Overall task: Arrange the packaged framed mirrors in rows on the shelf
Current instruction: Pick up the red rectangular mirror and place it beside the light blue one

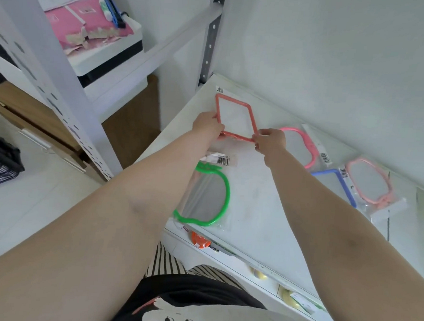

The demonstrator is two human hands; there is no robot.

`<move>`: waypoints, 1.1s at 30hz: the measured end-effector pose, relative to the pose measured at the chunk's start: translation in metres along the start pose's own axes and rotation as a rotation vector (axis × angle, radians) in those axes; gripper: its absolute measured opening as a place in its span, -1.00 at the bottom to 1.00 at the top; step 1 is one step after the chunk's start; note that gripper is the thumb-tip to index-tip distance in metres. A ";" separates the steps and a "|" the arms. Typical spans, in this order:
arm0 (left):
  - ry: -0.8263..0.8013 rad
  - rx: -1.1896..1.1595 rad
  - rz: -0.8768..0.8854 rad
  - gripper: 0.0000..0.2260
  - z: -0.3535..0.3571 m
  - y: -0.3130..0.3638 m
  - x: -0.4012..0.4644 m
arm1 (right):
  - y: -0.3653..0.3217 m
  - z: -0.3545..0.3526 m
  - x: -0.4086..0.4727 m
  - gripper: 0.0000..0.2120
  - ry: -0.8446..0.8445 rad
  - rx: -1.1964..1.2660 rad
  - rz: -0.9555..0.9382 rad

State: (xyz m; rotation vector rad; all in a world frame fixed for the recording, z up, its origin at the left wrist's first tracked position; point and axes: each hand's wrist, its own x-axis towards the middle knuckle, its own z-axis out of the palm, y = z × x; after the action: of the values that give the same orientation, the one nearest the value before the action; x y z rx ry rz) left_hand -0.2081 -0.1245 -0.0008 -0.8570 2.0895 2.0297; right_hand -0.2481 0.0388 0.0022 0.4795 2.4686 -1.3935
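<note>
Packaged red-framed mirror held at shelf's back left corner, left hand and right hand pinching its near edge. Placing step, by the look of it. Next: lower flat, square with back row, release; 4 more to align.

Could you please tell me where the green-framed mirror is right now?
In the head view, the green-framed mirror lies flat at the shelf's near left edge, just below the orange-red framed mirror that both hands hold.

Head camera looks steeply down, close over the shelf.
</note>
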 end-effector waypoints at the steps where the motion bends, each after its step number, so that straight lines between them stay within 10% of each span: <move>1: -0.002 -0.042 0.003 -0.62 -0.001 0.005 -0.009 | 0.000 -0.003 -0.005 -0.72 -0.008 0.108 0.030; 9: -0.101 -0.189 0.007 -0.43 -0.004 0.014 -0.054 | 0.011 -0.034 -0.063 -0.74 0.029 0.555 0.068; 33: -0.635 -0.117 0.026 -0.49 -0.028 -0.105 -0.261 | 0.147 -0.064 -0.351 -0.72 0.478 0.744 0.159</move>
State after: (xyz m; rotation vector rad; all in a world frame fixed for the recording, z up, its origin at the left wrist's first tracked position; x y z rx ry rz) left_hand 0.0668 -0.0626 0.0263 -0.1458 1.6441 2.0835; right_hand 0.1271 0.1108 0.0554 1.2522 2.0542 -2.3178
